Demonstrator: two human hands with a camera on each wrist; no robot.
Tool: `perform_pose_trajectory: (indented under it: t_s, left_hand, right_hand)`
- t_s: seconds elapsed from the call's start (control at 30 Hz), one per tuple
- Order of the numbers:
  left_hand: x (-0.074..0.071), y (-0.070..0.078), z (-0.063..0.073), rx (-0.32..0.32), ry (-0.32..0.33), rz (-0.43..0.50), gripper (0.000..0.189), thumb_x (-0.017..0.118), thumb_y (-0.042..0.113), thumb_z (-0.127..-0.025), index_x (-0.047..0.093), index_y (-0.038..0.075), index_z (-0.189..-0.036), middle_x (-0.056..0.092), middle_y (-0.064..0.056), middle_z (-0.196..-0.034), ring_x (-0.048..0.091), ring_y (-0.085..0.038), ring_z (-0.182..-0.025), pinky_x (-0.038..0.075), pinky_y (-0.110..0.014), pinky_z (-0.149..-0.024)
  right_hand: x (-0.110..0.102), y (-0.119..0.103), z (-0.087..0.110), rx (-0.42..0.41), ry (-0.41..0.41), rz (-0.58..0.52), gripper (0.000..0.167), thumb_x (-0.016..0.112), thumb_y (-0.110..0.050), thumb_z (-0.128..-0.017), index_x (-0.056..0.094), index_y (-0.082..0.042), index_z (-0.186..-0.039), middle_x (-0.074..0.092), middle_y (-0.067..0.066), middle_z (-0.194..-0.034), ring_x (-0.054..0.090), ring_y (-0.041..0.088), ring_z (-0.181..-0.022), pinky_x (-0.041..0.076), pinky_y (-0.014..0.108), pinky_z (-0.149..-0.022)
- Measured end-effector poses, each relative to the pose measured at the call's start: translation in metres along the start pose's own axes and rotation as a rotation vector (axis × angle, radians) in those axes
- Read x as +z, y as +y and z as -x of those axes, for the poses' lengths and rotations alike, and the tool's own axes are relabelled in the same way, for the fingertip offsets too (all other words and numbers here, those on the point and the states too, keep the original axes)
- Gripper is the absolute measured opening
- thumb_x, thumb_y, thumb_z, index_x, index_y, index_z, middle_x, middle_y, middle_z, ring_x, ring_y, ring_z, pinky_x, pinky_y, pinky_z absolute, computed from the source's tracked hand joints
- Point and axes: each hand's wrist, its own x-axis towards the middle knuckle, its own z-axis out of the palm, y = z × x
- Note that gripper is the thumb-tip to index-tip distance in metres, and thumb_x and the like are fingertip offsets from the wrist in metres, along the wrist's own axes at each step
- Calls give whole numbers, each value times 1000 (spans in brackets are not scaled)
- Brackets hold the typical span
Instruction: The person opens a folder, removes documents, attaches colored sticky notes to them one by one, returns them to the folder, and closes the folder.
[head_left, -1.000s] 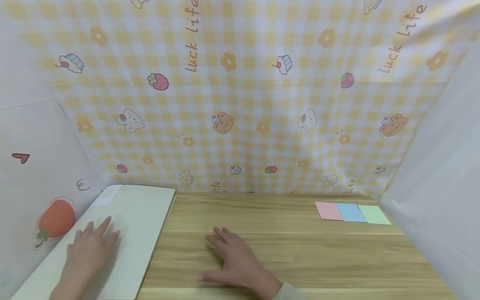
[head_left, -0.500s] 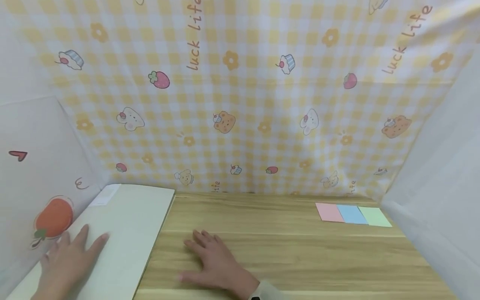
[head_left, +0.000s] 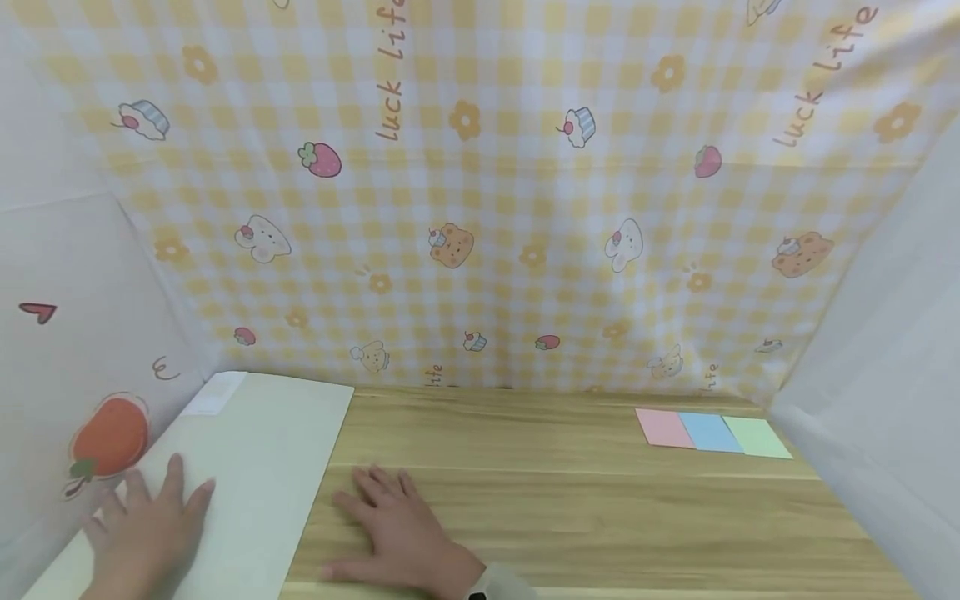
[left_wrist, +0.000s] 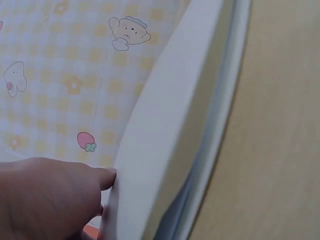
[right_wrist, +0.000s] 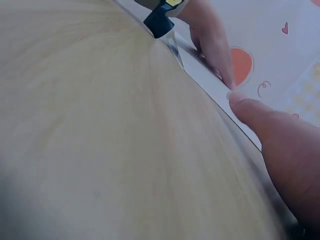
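A large, flat white pad (head_left: 277,467) with a small pale label (head_left: 217,393) at its far corner lies on the left of the table. In the left wrist view, layered edges (left_wrist: 200,145) and a narrow gap show along its side. My left hand (head_left: 146,525) rests on the pad with its fingers spread. Just right of the pad's edge is my right hand (head_left: 405,533), fingers spread and pointing left over the wood. From the right wrist view, its thumb (right_wrist: 250,112) overlaps the pad's edge, with the left hand (right_wrist: 212,40) beyond.
Pink (head_left: 663,427), blue (head_left: 711,432) and green (head_left: 756,437) paper squares lie in a row at the back right of the wooden table (head_left: 555,508). A yellow checked cloth (head_left: 495,192) hangs behind, and white cloth walls (head_left: 892,358) stand at both sides.
My right hand has slid left across the wood, up to the pad's right edge. My left hand has shifted left and nearer to me over the pad.
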Motion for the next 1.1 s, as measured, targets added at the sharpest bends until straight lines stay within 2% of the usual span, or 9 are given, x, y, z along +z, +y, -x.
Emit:
perform_pose_trajectory:
  t_s: [0.13,0.23,0.3,0.47,0.7,0.83,1.1]
  left_hand:
    - [-6,6,7,9,-1,-16,86,28,60,-105,12,-8,-154,6,-57,-140,7,-82,-126,6,-88,-101]
    - [-9,14,11,28,5,-41,84,31,59,-105,18,-9,-151,11,-58,-138,12,-83,-123,11,-89,-99]
    - [-12,21,13,41,-17,-53,84,31,60,-105,20,-10,-150,11,-58,-138,12,-84,-122,13,-89,-98]
    - [-8,28,14,69,-39,-42,88,28,63,-104,20,-10,-151,8,-59,-140,6,-86,-123,10,-90,-98]
    - [-3,35,19,128,34,-69,82,33,60,-104,28,-8,-150,16,-57,-139,17,-83,-121,19,-88,-94]
    - [-3,40,24,125,34,-77,82,36,60,-104,32,-8,-149,19,-56,-138,21,-81,-120,21,-88,-94]
    - [-6,56,32,98,-39,-87,85,36,64,-102,31,-6,-151,16,-56,-142,20,-81,-122,24,-87,-96]
  right_hand:
    - [2,-6,-8,-28,2,43,81,43,-78,-92,29,-35,-159,32,3,-166,33,26,-153,40,59,-116]
    - [2,-10,-10,-54,-29,69,79,39,-76,-95,25,-35,-160,28,4,-167,31,27,-154,39,59,-116]
    - [2,-12,-10,-57,-65,92,77,35,-76,-96,20,-37,-161,22,4,-169,28,26,-155,36,59,-118]
    - [0,-15,-7,-45,-110,130,75,27,-78,-96,12,-42,-160,12,0,-171,21,24,-158,31,60,-121]
    - [3,-13,-7,-49,-94,154,82,31,-81,-93,6,-42,-160,10,-2,-171,22,23,-157,32,59,-121]
    - [3,-14,-7,-43,-98,160,80,29,-80,-94,7,-41,-161,12,-1,-171,23,24,-157,32,58,-121]
    - [4,-19,-8,22,-115,139,84,20,-79,-95,7,-32,-163,12,3,-171,16,24,-159,29,48,-126]
